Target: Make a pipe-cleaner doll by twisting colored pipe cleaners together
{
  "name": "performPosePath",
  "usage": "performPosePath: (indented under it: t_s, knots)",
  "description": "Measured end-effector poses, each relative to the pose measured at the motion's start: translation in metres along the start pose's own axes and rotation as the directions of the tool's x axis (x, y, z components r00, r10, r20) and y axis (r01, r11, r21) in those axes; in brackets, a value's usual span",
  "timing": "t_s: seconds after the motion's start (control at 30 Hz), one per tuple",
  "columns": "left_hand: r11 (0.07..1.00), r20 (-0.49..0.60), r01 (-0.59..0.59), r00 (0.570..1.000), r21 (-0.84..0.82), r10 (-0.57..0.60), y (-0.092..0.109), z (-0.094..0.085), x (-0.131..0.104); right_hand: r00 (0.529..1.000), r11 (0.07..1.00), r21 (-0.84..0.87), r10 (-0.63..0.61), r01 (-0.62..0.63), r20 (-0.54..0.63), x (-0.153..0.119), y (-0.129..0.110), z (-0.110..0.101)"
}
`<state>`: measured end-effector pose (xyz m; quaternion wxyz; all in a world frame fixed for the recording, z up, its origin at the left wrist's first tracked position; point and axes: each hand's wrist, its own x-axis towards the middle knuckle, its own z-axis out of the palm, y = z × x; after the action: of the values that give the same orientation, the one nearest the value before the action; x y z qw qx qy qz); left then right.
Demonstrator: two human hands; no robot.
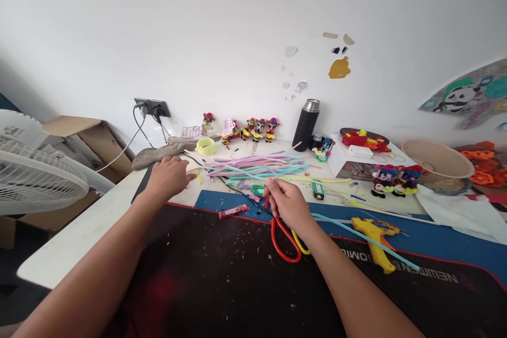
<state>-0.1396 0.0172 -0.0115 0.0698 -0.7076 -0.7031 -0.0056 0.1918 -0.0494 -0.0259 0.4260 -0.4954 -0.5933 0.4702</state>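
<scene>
My left hand (pixel 167 178) reaches out over the back edge of the black mat, palm down with fingers stretched. Small yellow scraps (pixel 197 175) lie just right of its thumb. Closed in a pinch, my right hand (pixel 288 202) seems to grip a light blue pipe cleaner (pixel 368 240), which comes out behind the wrist and slopes to the right; the grip is partly hidden. Below that hand are red and yellow handle loops (pixel 285 245), apparently scissors, their blades hidden. A pile of pastel pipe cleaners (pixel 261 163) lies beyond it. A small pink packet (pixel 233 211) lies between my hands.
A yellow glue gun (pixel 376 240) lies on the mat at right. Behind stand a black flask (pixel 307 125), small colourful figures (pixel 259 130) and a tape roll (pixel 206 146). A white fan (pixel 39 169) is at left. A beige bowl (pixel 438 157) stands far right.
</scene>
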Motion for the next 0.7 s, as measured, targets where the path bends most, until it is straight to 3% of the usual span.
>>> performPosePath:
  t_s: [0.1, 0.2, 0.3, 0.4, 0.47, 0.5, 0.57, 0.7]
  knots:
    - [1.000, 0.103, -0.004, 0.995, 0.011, 0.002, -0.001, 0.010, 0.003, 1.000, 1.000, 0.002, 0.003, -0.003, -0.003, 0.000, -0.001, 0.000]
    - [1.000, 0.134, 0.011, 0.991, -0.027, -0.008, 0.002, 0.016, 0.004, 1.000, 1.000, -0.018, -0.007, 0.007, 0.004, 0.000, 0.000, 0.001]
    - [0.995, 0.123, 0.043, 0.992, -0.095, -0.031, 0.004, 0.012, 0.004, 1.000, 0.999, -0.050, -0.014, 0.014, 0.013, -0.001, 0.000, 0.002]
    - [0.957, 0.033, 0.138, 0.990, -0.255, -0.134, 0.002, -0.001, 0.000, 1.000, 0.998, -0.067, -0.015, 0.016, 0.014, -0.002, -0.001, 0.002]
    - [0.840, -0.065, 0.191, 0.964, -0.509, -0.258, 0.005, -0.014, -0.004, 1.000, 0.998, -0.067, -0.010, 0.010, 0.012, -0.003, -0.001, 0.003]
    - [0.736, -0.087, 0.132, 0.964, -0.663, -0.251, 0.009, -0.020, -0.007, 1.000, 0.998, -0.065, -0.004, 0.005, 0.011, -0.003, -0.001, 0.003]
    - [0.493, -0.097, -0.003, 0.981, -0.870, -0.166, 0.026, -0.032, -0.015, 1.000, 0.998, -0.057, 0.007, -0.006, 0.012, -0.003, -0.001, 0.003]
    - [0.268, -0.048, -0.053, 0.999, -0.962, 0.024, 0.080, -0.047, -0.029, 1.000, 0.999, -0.037, 0.003, -0.002, 0.018, -0.001, 0.000, 0.002]
